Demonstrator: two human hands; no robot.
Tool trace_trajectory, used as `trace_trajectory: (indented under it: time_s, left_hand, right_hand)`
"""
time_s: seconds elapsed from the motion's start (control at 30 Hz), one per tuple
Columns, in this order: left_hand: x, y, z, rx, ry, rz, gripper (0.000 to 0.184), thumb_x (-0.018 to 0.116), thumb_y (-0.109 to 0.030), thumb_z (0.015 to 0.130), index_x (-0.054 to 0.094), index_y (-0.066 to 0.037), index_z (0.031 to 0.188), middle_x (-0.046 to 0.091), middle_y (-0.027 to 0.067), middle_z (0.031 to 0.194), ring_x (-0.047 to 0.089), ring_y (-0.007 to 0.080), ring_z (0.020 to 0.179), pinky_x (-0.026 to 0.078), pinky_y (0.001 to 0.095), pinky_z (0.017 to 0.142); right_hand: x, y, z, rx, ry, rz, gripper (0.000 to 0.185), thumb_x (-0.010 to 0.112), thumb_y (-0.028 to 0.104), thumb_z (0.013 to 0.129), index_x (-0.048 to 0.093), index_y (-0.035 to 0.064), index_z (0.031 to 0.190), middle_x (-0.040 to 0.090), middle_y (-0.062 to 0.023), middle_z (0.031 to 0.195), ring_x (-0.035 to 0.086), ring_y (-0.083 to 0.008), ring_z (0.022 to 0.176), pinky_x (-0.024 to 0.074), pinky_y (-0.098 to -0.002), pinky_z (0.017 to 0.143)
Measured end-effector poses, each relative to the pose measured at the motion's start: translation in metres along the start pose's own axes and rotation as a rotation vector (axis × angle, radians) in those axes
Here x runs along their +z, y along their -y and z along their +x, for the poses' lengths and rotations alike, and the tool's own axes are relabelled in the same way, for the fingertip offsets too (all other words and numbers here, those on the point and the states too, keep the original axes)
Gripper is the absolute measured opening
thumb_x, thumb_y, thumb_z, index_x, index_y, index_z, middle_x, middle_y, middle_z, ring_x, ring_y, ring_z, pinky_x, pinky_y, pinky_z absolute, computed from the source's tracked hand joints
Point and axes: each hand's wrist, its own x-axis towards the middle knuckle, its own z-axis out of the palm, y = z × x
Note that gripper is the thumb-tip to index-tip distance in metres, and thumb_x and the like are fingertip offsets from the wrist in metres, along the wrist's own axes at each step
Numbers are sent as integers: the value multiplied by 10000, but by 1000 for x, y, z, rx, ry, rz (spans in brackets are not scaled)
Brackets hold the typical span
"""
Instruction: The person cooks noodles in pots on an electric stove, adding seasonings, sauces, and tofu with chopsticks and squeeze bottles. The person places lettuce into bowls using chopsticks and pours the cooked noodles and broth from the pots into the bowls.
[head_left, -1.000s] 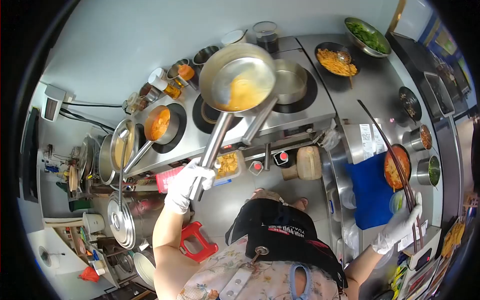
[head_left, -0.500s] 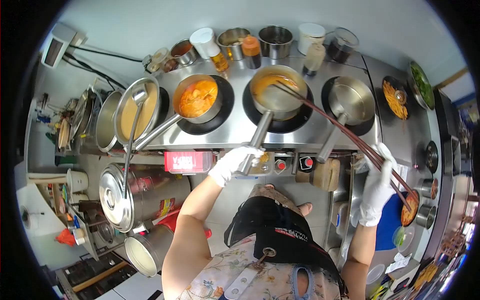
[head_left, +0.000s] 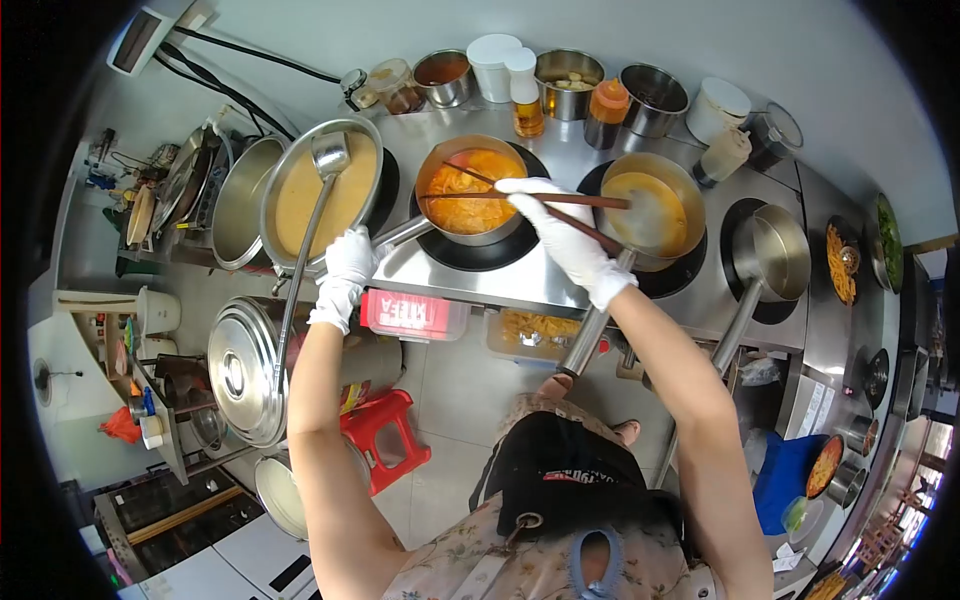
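Note:
My left hand (head_left: 350, 262), in a white glove, is closed round the handle (head_left: 405, 232) of the left saucepan. That steel saucepan (head_left: 490, 238) sits on a black burner and holds orange-red soup (head_left: 465, 212). Between the gloved fingers of my right hand (head_left: 565, 235) are long brown chopsticks (head_left: 600, 201), spread apart, their tips over or in this soup. Just right of that hand stands the middle saucepan (head_left: 690, 195), with cloudy yellow broth and steam; its handle (head_left: 588, 338) points towards me, under my right forearm.
A wide pot (head_left: 268, 225) of tan liquid with a ladle (head_left: 310, 240) across it stands at the left. Another saucepan (head_left: 785, 245) is on the right burner. Seasoning bottles and steel containers line the back. A red stool (head_left: 390, 440) stands on the floor.
My left hand has gone from the middle saucepan's handle to the left one's. My right hand has brought the chopsticks leftwards, from the middle saucepan to the left one. The view has shifted left.

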Motion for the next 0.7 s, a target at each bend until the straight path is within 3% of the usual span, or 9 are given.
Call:
trace_trajectory:
  time_s: [0.07,0.13,0.17,0.2,0.27,0.37,0.5,0.6,0.7]
  left_hand:
    - [15,14,3,180,91,10,479,675,-477,776,628,-45,979,665,204,868,641,373,864,495,448,759]
    - [23,16,10,183,373,-76,433,696,-403,764,639,-27,971,668,204,886,635,377,875,492,435,770]
    - [-1,-1,-3,197,477,-95,484,720,-364,716,658,26,995,667,219,955,655,329,909,506,410,818]
    - [9,4,-8,265,537,-246,511,735,-367,690,650,24,1007,672,212,904,667,328,846,529,394,770]
    - [23,-3,-19,225,741,-538,448,731,-309,729,643,35,1002,667,174,842,672,286,803,553,368,709]
    - [47,-14,-51,-164,1060,-1376,297,664,-152,834,615,39,1055,639,106,869,658,234,758,562,324,667]
    - [51,-36,-79,-194,1070,-1767,389,656,-191,864,566,19,1179,569,24,781,542,131,630,453,232,550]
    - [63,-55,-98,-173,960,-1870,297,664,-120,808,581,27,1053,547,13,714,505,103,558,432,234,525]
    - [60,-69,-111,-239,891,-1929,289,652,-81,788,553,28,1036,546,26,691,511,115,540,442,253,522]
  right_hand:
    - [13,-6,8,54,85,-80,176,576,147,908,660,33,1012,654,-64,1050,595,-176,1028,434,-285,917]
    - [15,-9,7,35,141,-277,181,582,166,905,667,44,1008,655,-76,1038,604,-188,1013,445,-294,900]
    - [10,-2,5,28,185,-309,196,569,176,910,652,26,1006,648,-92,1024,608,-208,988,452,-300,878]
    - [1,7,2,20,231,-340,214,557,186,915,637,8,1005,642,-108,1010,612,-228,962,459,-306,855]
    - [-15,25,-7,12,212,-339,146,589,121,893,652,15,972,649,-114,965,622,-218,920,480,-303,810]
    - [-35,41,-10,-93,181,-363,120,617,86,866,677,37,958,654,-104,950,618,-221,915,486,-314,813]
    - [-32,40,3,-65,130,-282,112,604,93,877,669,25,937,641,-82,953,601,-182,940,460,-309,862]
    - [-28,24,17,112,88,-296,169,570,158,907,672,23,907,665,-47,915,599,-138,932,446,-277,863]
    - [-52,9,22,89,37,-259,176,552,130,904,693,26,923,694,-46,927,616,-134,935,443,-272,891]
